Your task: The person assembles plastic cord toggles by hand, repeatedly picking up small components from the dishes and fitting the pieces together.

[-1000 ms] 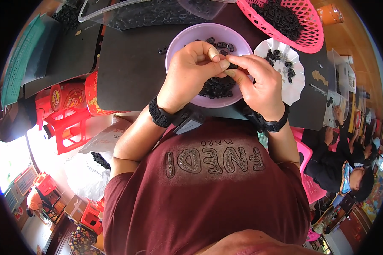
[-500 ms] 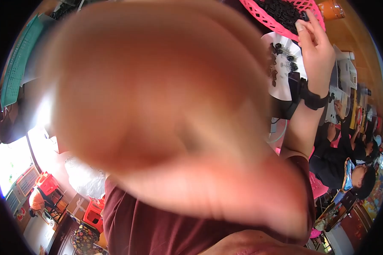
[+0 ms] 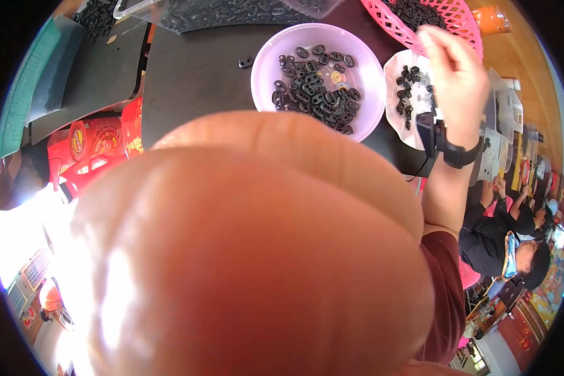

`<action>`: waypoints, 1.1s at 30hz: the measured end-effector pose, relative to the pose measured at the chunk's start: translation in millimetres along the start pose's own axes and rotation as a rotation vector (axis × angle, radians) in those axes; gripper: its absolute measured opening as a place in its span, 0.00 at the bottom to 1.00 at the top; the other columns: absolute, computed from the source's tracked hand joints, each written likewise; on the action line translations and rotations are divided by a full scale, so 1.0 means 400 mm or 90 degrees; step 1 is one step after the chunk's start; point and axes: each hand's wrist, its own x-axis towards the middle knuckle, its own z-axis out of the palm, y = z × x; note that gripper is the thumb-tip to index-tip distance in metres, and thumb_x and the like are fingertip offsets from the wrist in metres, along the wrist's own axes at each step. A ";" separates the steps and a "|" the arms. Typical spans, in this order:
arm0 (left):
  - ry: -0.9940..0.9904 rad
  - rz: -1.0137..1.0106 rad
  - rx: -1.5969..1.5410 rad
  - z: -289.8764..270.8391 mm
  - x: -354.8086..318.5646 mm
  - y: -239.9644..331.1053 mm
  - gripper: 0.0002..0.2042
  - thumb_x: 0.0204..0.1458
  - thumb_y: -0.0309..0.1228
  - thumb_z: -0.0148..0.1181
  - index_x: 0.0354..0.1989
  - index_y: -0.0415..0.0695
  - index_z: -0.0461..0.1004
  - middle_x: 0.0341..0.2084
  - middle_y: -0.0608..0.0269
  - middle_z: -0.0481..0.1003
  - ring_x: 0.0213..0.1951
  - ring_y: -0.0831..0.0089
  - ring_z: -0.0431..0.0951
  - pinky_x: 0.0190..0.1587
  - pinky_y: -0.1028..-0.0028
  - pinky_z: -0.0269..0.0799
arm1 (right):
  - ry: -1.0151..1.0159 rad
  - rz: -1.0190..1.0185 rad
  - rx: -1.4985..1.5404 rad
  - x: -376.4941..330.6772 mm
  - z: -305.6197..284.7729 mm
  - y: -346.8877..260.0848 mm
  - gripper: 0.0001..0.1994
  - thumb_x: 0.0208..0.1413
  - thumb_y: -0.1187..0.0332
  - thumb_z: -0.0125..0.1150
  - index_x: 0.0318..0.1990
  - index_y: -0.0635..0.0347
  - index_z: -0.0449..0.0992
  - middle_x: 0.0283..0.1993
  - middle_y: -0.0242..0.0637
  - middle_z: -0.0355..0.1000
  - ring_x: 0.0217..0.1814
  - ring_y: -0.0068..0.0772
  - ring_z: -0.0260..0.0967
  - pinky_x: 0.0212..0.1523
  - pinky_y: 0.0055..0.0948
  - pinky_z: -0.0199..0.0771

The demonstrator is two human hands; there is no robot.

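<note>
My left hand [image 3: 257, 250] looms very close to the camera, out of focus and covering the lower middle of the view; what its fingers do cannot be made out. My right hand [image 3: 460, 78], with a black band and box-like device at the wrist, is over the right side of a white plate [image 3: 391, 69], just below a pink basket [image 3: 382, 25]. Its fingers are bent together, slightly blurred; anything between them is too small to name. Small black parts [image 3: 405, 94] lie on the plate. A lilac bowl [image 3: 371, 81] holds black two-holed oval pieces resembling cord locks [image 3: 313, 91].
A clear tub [image 3: 225, 15] of black pieces stands at the back of the dark table [image 3: 194, 69]. One loose piece [image 3: 245, 62] lies beside the bowl. An orange container [image 3: 492, 20] stands far right. A teal crate [image 3: 28, 88] is at left. Other people [image 3: 501, 250] sit at right.
My left hand has shifted down, uncovering the bowl, tub and tabletop. My right hand has drawn back slightly from the basket's contents toward the plate.
</note>
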 end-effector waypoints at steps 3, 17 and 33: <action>0.001 0.004 -0.008 -0.002 -0.018 0.022 0.12 0.50 0.38 0.68 0.27 0.49 0.69 0.30 0.63 0.69 0.34 0.64 0.75 0.30 0.71 0.73 | -0.244 -0.116 -0.015 -0.030 0.067 -0.048 0.07 0.55 0.67 0.60 0.38 0.56 0.80 0.33 0.39 0.75 0.31 0.37 0.74 0.33 0.31 0.74; 0.108 -0.403 0.094 -0.052 -0.045 -0.169 0.09 0.53 0.27 0.66 0.36 0.34 0.75 0.27 0.68 0.75 0.30 0.84 0.72 0.32 0.84 0.67 | -0.481 -0.121 -0.077 -0.012 0.189 -0.046 0.07 0.41 0.69 0.59 0.27 0.63 0.76 0.26 0.48 0.74 0.32 0.51 0.73 0.34 0.43 0.72; 0.134 -0.420 -0.074 0.036 -0.061 -0.280 0.07 0.58 0.23 0.58 0.44 0.34 0.74 0.36 0.59 0.78 0.37 0.75 0.79 0.41 0.77 0.78 | -0.262 0.174 0.573 -0.157 0.082 -0.103 0.07 0.54 0.77 0.62 0.41 0.66 0.76 0.33 0.29 0.76 0.32 0.16 0.71 0.33 0.18 0.72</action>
